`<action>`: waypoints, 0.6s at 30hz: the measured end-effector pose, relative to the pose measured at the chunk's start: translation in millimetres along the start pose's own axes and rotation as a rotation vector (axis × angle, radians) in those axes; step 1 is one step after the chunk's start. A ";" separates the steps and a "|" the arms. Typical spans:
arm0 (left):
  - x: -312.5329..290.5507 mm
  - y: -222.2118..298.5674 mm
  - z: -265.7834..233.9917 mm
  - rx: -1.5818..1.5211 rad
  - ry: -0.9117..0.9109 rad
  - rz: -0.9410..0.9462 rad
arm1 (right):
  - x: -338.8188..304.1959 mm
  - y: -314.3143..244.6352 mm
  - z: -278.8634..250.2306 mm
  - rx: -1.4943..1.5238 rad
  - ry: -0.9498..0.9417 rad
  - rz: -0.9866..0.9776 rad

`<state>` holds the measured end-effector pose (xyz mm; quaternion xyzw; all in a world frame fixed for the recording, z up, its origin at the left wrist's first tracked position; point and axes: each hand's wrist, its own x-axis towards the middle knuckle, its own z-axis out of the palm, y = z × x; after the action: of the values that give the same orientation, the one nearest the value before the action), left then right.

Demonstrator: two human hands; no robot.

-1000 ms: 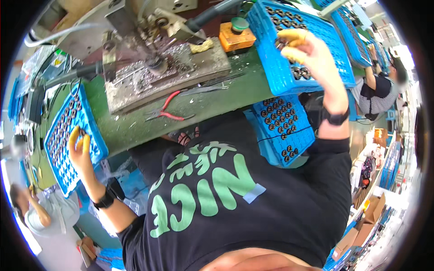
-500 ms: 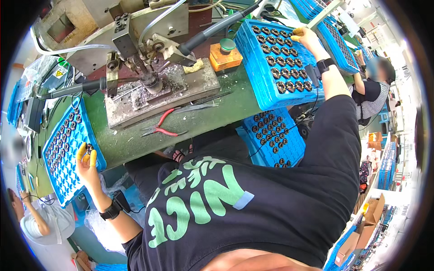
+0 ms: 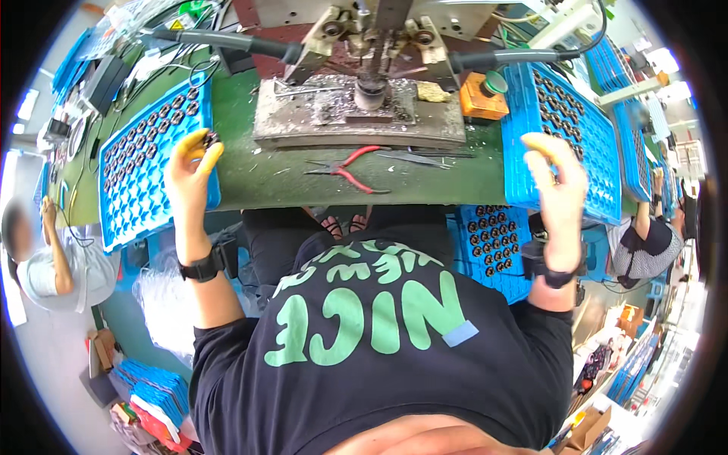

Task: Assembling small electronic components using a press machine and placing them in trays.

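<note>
My left hand, with yellow finger covers, pinches a small dark round part between thumb and fingers. It is over the right side of a blue tray that holds rows of similar parts. My right hand, also with yellow finger covers, is above the near left part of another blue tray. Its fingers are curled together; what they hold, if anything, is hidden. Rows of dark round parts fill the far area of that tray. Between my hands stands a metal press on a base littered with shavings.
Red-handled pliers and tweezers lie before the press on the green bench. An orange box with a green-lidded container is beside the right tray. Below the bench edge sits another filled blue tray. Other people work at both sides.
My view has turned toward the press. My right hand has drawn back from the far edge of the right tray toward me. The left hand still pinches its round part.
</note>
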<state>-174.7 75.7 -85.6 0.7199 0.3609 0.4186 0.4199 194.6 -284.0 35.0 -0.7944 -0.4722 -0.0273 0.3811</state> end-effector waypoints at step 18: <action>-12.1 11.7 12.0 0.126 -0.021 -0.022 | -31.1 10.5 142.4 0.007 0.228 -0.266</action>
<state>-166.6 57.0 -82.2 0.7453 0.3901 0.3829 0.3818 140.5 -219.5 -84.4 -0.7154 -0.5267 -0.1660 0.4280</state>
